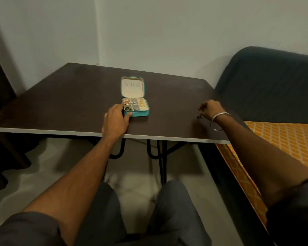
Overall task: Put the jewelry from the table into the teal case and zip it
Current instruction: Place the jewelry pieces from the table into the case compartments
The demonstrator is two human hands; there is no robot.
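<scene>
Knees: grey trousers [103, 210], nearest the camera, below the counter edge.
Forearms: both bare, reaching forward over the near edge of the counter [60, 103].
Left grip: left hand [116, 119] lies on the counter against the teal case [135, 105]; thumb pressed along the case's near-left wall, fingers curled at its left corner, steadying it.
Right grip: right hand [210, 109], well to the right of the case, near the counter's right side; fingers bent downward in a narrow pinch. A small silvery jewelry piece [198, 115] shows at the fingertips, just beside the thumb; too small and blurred to tell its kind, or whether it is lifted or lies on the counter.
Bangle: silver bangle [220, 121] hanging loose round the right wrist.
Teal case, tray: open, flat on the counter, just ahead of the left grip; cream-lined, divided into small compartments.
Tray contents: rose-gold pieces [126, 102] far left; green-and-gold piece [127, 108] near left, next to the left fingertips; small silvery bits in the middle cells; yellow-gold pieces [141, 102] along the right cell.
Teal case, lid: lid [132, 86] laid back beyond the tray, cream lining with three small tabs in a row.
Counter: dark brown top, pale edge band, black legs beneath.
Right of right grip: bed with orange patterned cover [283, 139], dark grey cushion [267, 82] beyond.
Farthest: pale wall [167, 32].
</scene>
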